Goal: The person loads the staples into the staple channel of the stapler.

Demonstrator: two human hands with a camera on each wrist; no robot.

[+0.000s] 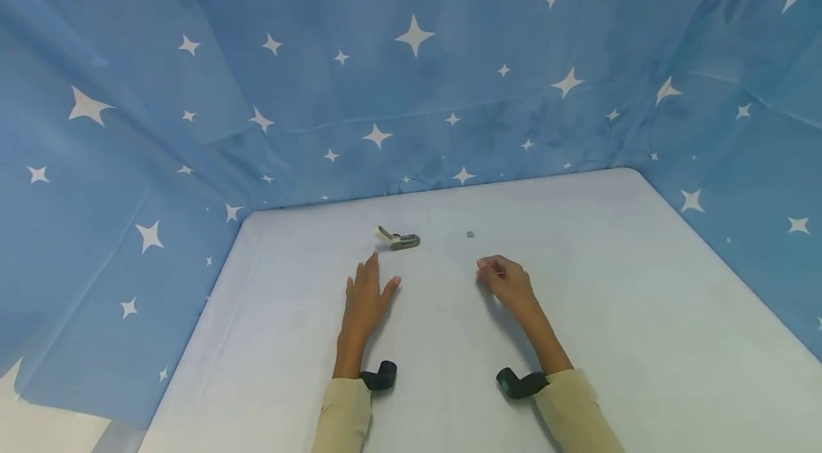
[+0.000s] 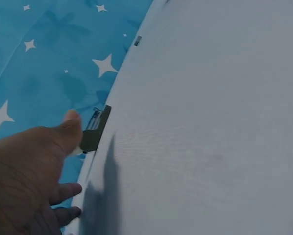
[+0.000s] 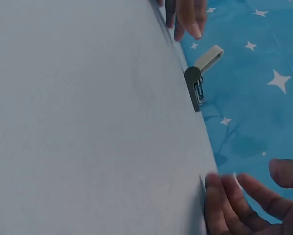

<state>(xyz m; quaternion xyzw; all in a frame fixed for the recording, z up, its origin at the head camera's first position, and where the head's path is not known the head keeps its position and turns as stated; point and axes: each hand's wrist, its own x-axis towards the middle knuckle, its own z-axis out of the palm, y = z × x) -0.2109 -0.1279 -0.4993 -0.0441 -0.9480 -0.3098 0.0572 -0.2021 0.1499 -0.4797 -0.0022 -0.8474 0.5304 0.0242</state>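
A small stapler (image 1: 404, 242) lies near the far side of the white table, its light top arm (image 3: 209, 58) swung up and its metal track exposed. My left hand (image 1: 364, 303) is just in front of it, fingers extended and thumb spread, holding nothing. In the left wrist view the thumb overlaps the stapler, but the head view shows a gap. To the right, my right hand (image 1: 507, 285) hovers with loosely bent fingers; the thumb stands apart from them in the right wrist view. Beyond it lies a tiny grey piece (image 1: 470, 234), too small to identify surely.
The white tabletop (image 1: 437, 353) runs back to a blue curtain (image 1: 488, 110) with pale stars, which also hangs along the left and right sides. Each wrist wears a black camera, such as the left wrist camera (image 1: 383, 375).
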